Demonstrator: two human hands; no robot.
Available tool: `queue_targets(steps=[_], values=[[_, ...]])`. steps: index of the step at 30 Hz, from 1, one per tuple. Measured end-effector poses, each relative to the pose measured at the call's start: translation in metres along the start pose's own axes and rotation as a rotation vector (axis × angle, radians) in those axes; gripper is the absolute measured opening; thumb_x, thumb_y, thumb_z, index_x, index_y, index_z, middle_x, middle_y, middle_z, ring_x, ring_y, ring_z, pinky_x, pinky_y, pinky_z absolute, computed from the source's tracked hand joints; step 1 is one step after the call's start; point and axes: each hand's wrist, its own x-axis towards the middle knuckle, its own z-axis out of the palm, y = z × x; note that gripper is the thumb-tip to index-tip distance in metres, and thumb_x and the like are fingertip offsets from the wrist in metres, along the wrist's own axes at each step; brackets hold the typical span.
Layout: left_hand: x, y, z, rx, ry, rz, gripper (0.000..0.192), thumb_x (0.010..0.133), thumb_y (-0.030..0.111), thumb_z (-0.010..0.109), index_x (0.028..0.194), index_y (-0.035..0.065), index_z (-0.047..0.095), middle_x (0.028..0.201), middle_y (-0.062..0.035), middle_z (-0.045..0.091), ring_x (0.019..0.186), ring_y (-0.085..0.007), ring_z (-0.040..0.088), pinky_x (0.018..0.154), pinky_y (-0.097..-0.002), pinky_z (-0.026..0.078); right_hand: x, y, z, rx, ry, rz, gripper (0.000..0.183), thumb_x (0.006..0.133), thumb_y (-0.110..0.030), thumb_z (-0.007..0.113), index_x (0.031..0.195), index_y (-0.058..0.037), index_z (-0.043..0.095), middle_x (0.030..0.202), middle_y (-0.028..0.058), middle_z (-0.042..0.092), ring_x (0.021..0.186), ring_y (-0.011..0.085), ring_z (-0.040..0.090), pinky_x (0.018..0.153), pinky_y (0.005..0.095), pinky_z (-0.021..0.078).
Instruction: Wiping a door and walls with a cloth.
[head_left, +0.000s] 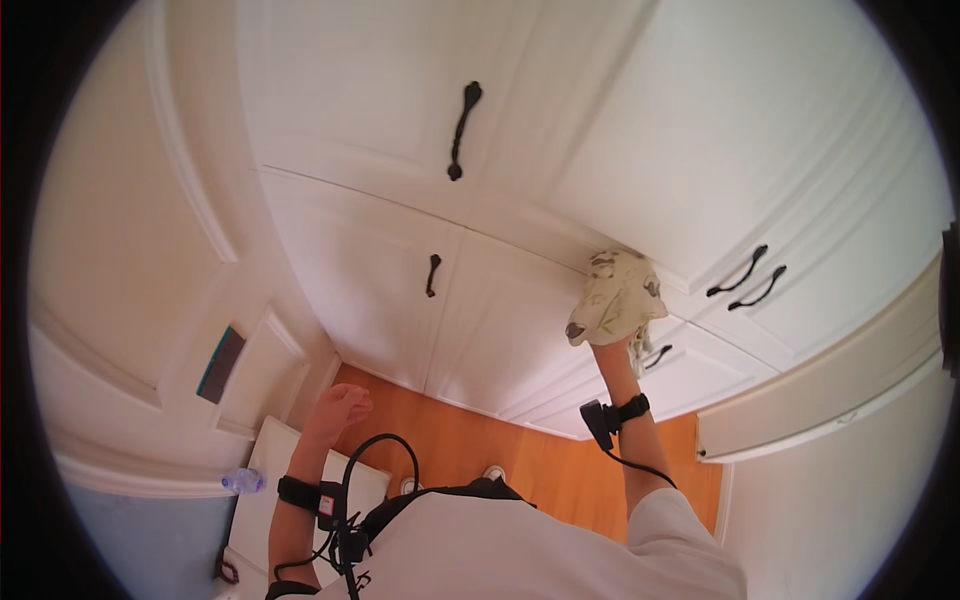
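My right hand (616, 339) reaches up to the white cabinet front and is mostly hidden by a pale patterned cloth (616, 300). The cloth is bunched around the fingers and lies against the seam between the upper and lower doors, with a loose end hanging behind the wrist. My left hand (341, 412) hangs at the left, low before the lower doors, its fingers loosely bent and nothing seen in it. Closest to the cloth is a small dark handle (658, 357) on a lower door. Straps with small dark devices circle both forearms.
Dark handles (465, 131) stick out from the tall upper doors. A white surface (259, 517) at the left bears a clear plastic bottle (244, 481). A dark panel with a teal edge (221, 365) is on the left wall. Wooden floor (555, 480) lies below; a looped cable runs near my left arm.
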Motion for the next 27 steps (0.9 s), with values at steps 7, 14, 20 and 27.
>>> queue_targets(steps=[7,14,20,27], values=[[-0.021,-0.005,-0.03,-0.076,0.062,0.025,0.02,0.084,0.022,0.055,0.091,0.0035,0.056,0.078,-0.0046,0.06,0.071,-0.0112,0.058,0.065,-0.0222,0.048,0.04,-0.111,0.124,0.076,-0.273,-0.319,0.048,0.085,-0.032,0.045,0.126,-0.008,0.038,0.125,0.0114,0.044,0.113,0.0256,0.043,0.095,0.0394,0.0349],[-0.05,-0.019,-0.06,-0.155,0.189,-0.001,0.018,0.084,0.02,0.054,0.091,0.0033,0.056,0.078,-0.0046,0.06,0.071,-0.0124,0.057,0.066,-0.0248,0.047,0.143,-0.204,0.171,0.837,-0.476,-0.312,0.046,0.085,-0.032,0.046,0.124,-0.0075,0.041,0.123,0.0128,0.046,0.11,0.0268,0.047,0.092,0.0411,0.0391],[-0.064,-0.034,-0.073,-0.254,0.304,-0.014,0.019,0.084,0.02,0.053,0.092,0.003,0.056,0.078,-0.0052,0.059,0.073,-0.0133,0.058,0.068,-0.026,0.047,0.12,-0.191,0.192,-0.593,0.099,-0.969,0.039,0.071,-0.015,0.058,0.109,-0.0063,0.056,0.11,0.0165,0.055,0.1,0.031,0.053,0.086,0.042,0.0422],[-0.097,-0.041,-0.087,-0.355,0.429,0.031,0.02,0.085,0.018,0.052,0.093,0.001,0.055,0.076,-0.0055,0.059,0.074,-0.014,0.057,0.068,-0.026,0.047,0.058,-0.105,0.205,-0.808,-0.52,-0.662,0.042,0.075,-0.017,0.054,0.116,-0.0072,0.052,0.116,0.0152,0.052,0.106,0.0322,0.049,0.093,0.0423,0.0363]])
